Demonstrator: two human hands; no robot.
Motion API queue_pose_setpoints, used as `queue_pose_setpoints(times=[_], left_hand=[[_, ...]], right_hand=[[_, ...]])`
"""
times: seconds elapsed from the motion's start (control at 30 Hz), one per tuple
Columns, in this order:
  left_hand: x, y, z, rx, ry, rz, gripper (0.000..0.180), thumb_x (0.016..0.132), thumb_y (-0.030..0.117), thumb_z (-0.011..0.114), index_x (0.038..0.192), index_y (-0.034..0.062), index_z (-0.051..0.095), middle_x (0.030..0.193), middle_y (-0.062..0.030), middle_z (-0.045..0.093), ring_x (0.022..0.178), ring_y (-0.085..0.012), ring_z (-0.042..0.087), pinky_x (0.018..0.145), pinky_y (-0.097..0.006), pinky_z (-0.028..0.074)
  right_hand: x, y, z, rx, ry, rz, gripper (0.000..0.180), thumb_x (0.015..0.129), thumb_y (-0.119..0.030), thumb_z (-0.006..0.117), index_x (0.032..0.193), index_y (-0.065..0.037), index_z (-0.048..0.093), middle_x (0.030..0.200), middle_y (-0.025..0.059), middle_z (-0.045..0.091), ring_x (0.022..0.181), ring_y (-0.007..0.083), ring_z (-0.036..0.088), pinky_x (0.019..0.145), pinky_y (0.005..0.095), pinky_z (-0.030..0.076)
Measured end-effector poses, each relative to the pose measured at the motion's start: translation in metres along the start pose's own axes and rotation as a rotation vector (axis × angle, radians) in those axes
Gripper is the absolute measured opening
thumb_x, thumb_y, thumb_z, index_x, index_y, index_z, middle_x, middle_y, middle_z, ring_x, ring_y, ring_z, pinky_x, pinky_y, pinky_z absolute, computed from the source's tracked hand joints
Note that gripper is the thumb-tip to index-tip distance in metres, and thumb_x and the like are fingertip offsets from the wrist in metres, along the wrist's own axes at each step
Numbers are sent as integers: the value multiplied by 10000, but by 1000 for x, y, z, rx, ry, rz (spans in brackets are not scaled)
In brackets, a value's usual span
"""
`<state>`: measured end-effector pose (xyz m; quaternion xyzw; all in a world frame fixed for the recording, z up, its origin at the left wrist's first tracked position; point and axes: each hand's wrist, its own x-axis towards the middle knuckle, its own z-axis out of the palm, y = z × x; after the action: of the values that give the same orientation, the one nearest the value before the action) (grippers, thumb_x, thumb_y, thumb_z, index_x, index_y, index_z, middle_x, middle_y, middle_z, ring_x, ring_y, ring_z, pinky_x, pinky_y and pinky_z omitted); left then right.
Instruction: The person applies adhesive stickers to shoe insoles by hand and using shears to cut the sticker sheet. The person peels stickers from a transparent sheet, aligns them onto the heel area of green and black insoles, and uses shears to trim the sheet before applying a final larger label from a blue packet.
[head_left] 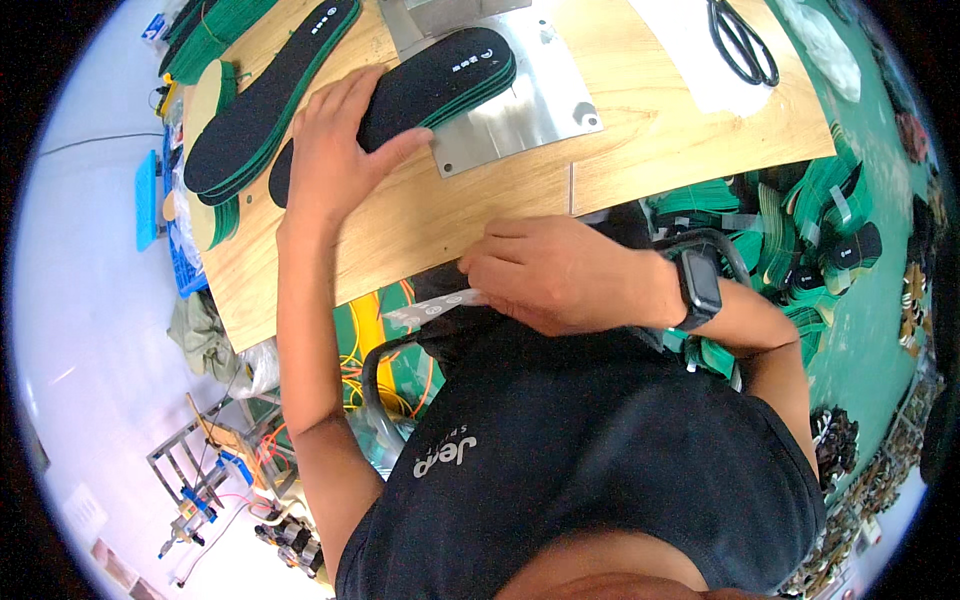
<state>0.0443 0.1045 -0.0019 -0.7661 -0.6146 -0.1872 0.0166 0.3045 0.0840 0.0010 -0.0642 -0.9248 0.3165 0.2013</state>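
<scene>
Left hand (335, 155) is lying palm-down across the near part of a stack of black, green-edged insoles (440, 75); fingers are extending toward the far side, thumb is spreading wide along the near edge. Hand is standing well open; whether it is gripping or only resting on the stack, cannot tell. This stack is lying aslant on a pale wooden tabletop (400, 235), its rounded far end overlapping a shiny rectangular metal plate (535, 110). Right hand (555, 275) is hovering at the near table edge, in front of the torso, fingers curling inward and nearly closed; the fingertips are apparently pinching one end of a narrow, whitish, marked strip (430, 310), which is sticking out leftward below the table edge. A black square-faced watch (700, 287) is sitting on the right wrist. To the left of the left hand, a second stack of black, green-edged insoles (265, 115) is lying lengthwise, partly covering beige-topped, green-edged pieces (208, 90). Beyond these, a bundle of green layered sheets (215, 40) is resting at the far left. At the far right of the tabletop, a black looped object (772, 70) is lying on a white sheet (690, 60). Below, right of the table, heaps of green insole pieces (700, 197) are covering part of the floor.
</scene>
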Motion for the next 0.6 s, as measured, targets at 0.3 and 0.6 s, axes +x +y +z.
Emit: queue_pose_setpoints(times=[0.3,0.6], left_hand=[[-38,58,-20,-1094,116,-131,372,691,1,686,1063,16,688,957,-90,670,838,-174,629,782,-268,491],[-50,72,-6,-876,47,-44,193,799,93,746,965,5,703,890,-98,665,771,-195,620,672,-274,472]], right_hand=[[-10,-9,1,372,359,366,131,891,-113,651,855,-5,587,685,132,550,612,328,522,564,371,419],[-12,-3,10,310,441,298,181,891,-155,638,814,-10,562,705,195,555,635,383,555,543,412,424]])
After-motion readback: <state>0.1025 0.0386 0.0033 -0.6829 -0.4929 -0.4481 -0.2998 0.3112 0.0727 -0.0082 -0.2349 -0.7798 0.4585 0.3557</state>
